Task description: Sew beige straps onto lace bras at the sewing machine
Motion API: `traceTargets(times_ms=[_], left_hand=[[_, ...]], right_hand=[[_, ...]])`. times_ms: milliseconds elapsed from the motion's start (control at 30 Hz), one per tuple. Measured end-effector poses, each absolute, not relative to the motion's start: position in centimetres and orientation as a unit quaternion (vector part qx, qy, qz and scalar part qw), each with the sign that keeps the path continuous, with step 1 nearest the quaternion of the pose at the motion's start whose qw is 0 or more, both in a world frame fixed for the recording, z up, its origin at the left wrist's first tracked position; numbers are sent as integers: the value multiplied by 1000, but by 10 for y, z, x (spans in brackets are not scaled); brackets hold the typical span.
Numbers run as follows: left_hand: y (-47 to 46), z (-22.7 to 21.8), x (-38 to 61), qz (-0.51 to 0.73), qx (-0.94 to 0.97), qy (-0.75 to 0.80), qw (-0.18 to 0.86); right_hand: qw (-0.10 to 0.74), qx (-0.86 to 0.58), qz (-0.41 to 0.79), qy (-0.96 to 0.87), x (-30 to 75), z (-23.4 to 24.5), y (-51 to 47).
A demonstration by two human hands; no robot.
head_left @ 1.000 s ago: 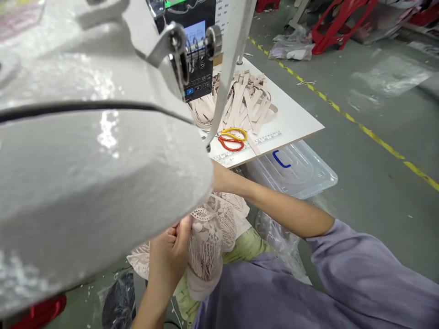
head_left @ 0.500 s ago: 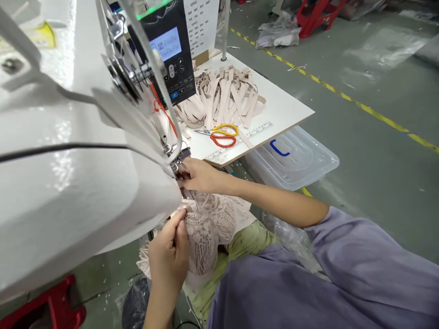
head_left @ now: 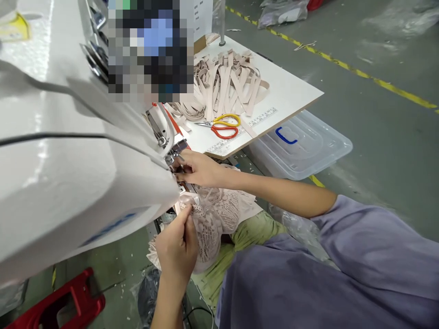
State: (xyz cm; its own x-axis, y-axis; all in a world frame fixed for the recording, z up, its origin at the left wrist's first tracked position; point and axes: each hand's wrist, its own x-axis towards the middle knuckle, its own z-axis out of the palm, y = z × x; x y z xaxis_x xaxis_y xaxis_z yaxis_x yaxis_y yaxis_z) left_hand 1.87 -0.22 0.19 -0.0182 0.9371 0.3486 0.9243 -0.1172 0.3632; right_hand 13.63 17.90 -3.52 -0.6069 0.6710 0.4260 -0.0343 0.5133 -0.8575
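Observation:
A pale pink lace garment [head_left: 216,214] hangs from the needle area of a white sewing machine [head_left: 68,173] down onto my lap. My left hand [head_left: 178,249] is closed, pinching the lace's near edge just below the machine head. My right hand [head_left: 199,168] reaches in at the presser foot [head_left: 173,157], fingers curled and pressed on the fabric there. What lies under the needle itself is hidden by the machine head.
A white table [head_left: 291,100] carries a heap of beige straps [head_left: 222,84] and yellow-and-red scissors [head_left: 224,127]. A clear plastic bin lid with a blue handle [head_left: 302,146] lies on the floor below. A red stool [head_left: 61,304] stands at lower left.
The view has swung right and down, uncovering the presser foot and my right hand. My left hand has shifted slightly up along the lace edge.

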Motion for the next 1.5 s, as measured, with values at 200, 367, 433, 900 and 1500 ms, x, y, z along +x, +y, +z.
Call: traceTargets(times_ms=[200, 367, 433, 900, 1500], left_hand=[[1, -3, 22, 238, 732, 637, -30], [2, -4, 25, 231, 733, 638, -40], [0, -5, 25, 234, 717, 655, -35], [-6, -12, 61, 222, 682, 681, -149], [0, -11, 59, 200, 680, 699, -99]], right_hand=[[389, -204, 454, -775, 140, -33, 179], [394, -193, 449, -778, 143, -32, 180], [391, -196, 452, -778, 145, -32, 180], [393, -233, 442, -772, 143, -33, 170], [350, -260, 464, -771, 133, -23, 179]])
